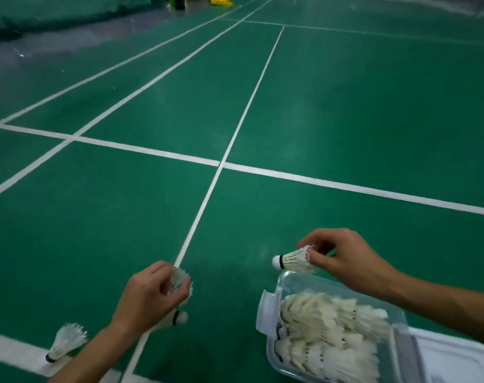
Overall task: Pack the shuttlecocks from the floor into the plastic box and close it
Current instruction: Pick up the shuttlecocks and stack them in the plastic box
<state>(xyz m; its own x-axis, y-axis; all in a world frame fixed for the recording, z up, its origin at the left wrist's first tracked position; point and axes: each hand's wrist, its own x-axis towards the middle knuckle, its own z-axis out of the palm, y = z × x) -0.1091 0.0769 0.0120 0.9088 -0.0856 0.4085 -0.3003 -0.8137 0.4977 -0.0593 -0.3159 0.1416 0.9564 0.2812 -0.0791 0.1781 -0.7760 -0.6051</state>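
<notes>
Feathers could crush or a shuttlecock (292, 259) could drop outside the plastic box (337, 327), since the right hand (346, 261) pinches only its skirt just beyond the rim, while the left hand (149, 297) grips two more over the floor (346, 120).

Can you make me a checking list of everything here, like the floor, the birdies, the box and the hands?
Surface: green court floor with white lines.
Job's things: open plastic box holding rows of shuttlecocks; its lid lies beside it; one loose shuttlecock on the floor.
Clutter: nothing seen.
Hands: left hand grips a shuttlecock, another shows beneath it; right hand pinches a third shuttlecock above the box's far corner.
Cables: nothing seen.
Surroundings: yellow object far off, too small to identify.
</notes>
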